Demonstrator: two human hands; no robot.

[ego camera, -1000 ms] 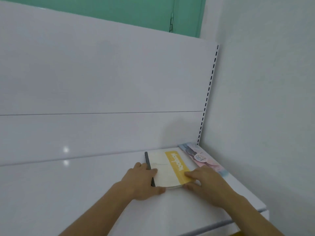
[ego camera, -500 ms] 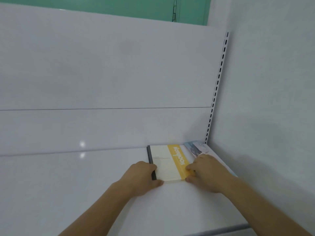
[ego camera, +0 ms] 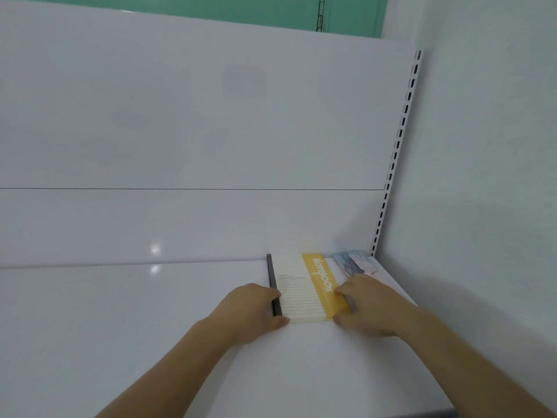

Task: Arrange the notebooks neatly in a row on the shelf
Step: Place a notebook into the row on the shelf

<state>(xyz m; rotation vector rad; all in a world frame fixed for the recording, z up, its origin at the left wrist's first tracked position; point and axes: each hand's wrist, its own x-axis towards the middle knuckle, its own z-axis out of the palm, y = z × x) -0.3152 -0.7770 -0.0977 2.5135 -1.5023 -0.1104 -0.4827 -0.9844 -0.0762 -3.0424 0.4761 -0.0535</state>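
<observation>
On the white shelf [ego camera: 120, 327], left hand [ego camera: 250, 309] and right hand [ego camera: 369, 309], fingers curled, gripping the yellow-banded notebook's [ego camera: 301, 288] opposite edges.

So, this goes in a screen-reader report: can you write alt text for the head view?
Two hands, left and right, grip a yellow-banded notebook lying flat on a white shelf, beside a pastel notebook in the right corner.
</observation>
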